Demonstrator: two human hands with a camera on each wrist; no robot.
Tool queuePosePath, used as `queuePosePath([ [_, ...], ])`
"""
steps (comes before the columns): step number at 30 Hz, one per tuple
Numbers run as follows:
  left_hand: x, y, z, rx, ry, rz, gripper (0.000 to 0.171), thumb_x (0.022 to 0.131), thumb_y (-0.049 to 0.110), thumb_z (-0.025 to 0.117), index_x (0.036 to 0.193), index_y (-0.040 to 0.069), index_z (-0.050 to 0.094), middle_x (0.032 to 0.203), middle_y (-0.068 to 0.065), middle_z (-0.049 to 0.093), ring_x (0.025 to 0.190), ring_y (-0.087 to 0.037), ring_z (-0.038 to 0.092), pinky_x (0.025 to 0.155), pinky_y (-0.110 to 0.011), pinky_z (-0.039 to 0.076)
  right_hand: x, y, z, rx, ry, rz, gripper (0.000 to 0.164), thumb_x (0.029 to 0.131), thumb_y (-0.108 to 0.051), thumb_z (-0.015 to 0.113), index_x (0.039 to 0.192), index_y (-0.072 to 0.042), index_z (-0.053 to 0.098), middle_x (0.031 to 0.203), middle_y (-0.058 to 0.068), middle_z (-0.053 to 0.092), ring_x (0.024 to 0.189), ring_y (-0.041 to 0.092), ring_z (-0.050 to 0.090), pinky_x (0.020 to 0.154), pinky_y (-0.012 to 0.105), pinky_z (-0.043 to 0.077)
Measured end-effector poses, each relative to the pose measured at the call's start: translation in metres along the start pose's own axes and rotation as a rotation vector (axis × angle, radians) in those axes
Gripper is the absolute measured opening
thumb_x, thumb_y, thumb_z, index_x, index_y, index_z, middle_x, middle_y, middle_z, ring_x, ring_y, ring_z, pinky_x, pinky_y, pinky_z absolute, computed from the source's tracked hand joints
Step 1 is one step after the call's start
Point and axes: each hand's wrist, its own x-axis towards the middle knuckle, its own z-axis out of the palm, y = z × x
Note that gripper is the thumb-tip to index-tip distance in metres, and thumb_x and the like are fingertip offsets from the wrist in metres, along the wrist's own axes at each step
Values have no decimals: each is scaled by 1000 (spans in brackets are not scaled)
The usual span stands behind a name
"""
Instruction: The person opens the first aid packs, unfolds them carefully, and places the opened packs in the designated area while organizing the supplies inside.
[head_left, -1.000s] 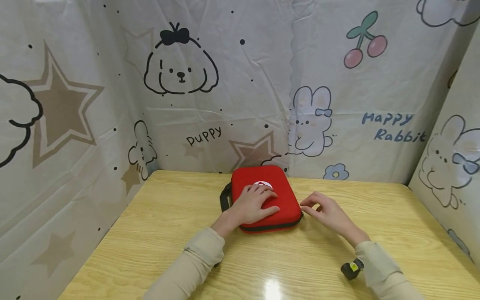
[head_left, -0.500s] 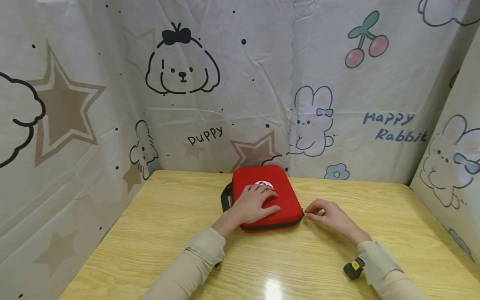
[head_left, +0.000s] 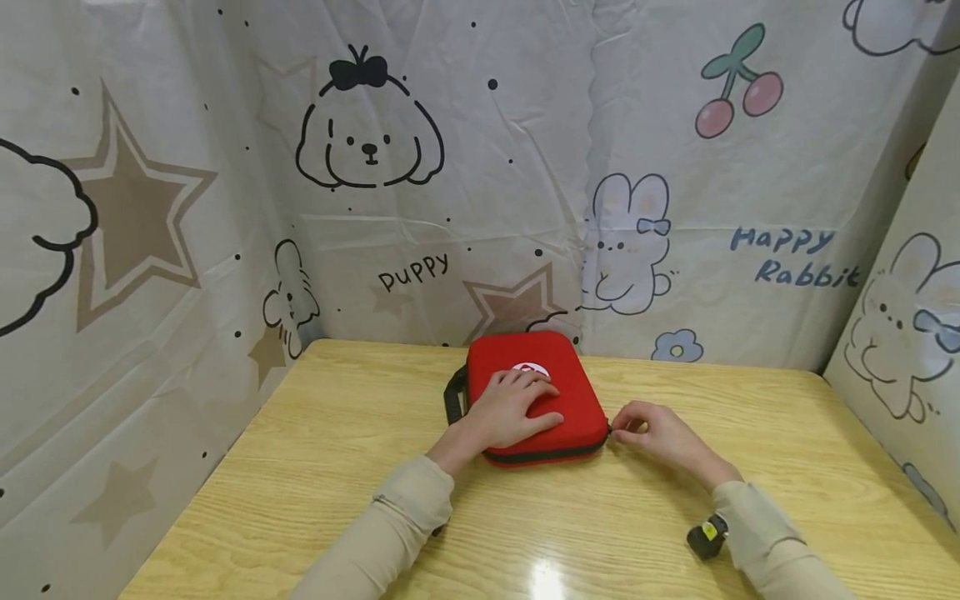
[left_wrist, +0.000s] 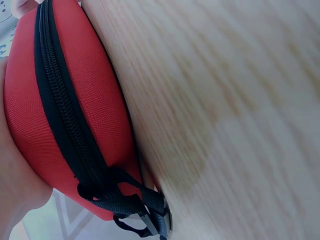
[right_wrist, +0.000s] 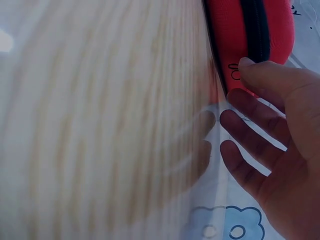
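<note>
A red zippered case (head_left: pixel 577 408) with a round white emblem lies closed on the table, a first-aid kit by its look. My left hand (head_left: pixel 513 408) rests on its lid with spread fingers. At the case's near right corner, my right hand (head_left: pixel 656 433) pinches at the black zipper pull (right_wrist: pixel 233 71) with thumb and index finger; the other fingers are loosely bent, seen in the right wrist view. The black zipper (left_wrist: pixel 62 100) runs along the case's side in the left wrist view. A black handle strap (head_left: pixel 454 396) sticks out on the left.
The wood-grain table (head_left: pixel 360 392) spreads around the case. A pale printed curtain (head_left: pixel 517 167) with cartoon animals hangs behind and on both sides, close to the case's far edge. A small black camera (head_left: pixel 707 536) is strapped at the right wrist.
My right hand has shifted slightly toward me and right, from the case's right side to its near corner at the zipper pull. The left hand stays on the lid.
</note>
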Motion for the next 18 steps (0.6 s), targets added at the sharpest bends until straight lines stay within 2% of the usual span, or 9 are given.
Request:
queuePosePath([
  [11, 0, 1, 1, -13, -2, -5, 50, 96, 64, 45, 133, 33, 56, 144, 8, 48, 136, -17, 41, 112, -45, 31, 1, -2, 1, -16, -20, 12, 5, 89, -17, 74, 92, -18, 71, 89, -6, 69, 79, 4, 58, 70, 23, 48],
  [18, 1, 0, 0, -13, 4, -2, 50, 96, 64, 45, 133, 33, 57, 144, 8, 48, 136, -16, 41, 112, -45, 31, -1, -2, -2, -5, -8, 28, 6, 89, -11, 72, 91, -16, 69, 85, -5, 69, 70, 3, 58, 65, 22, 47],
])
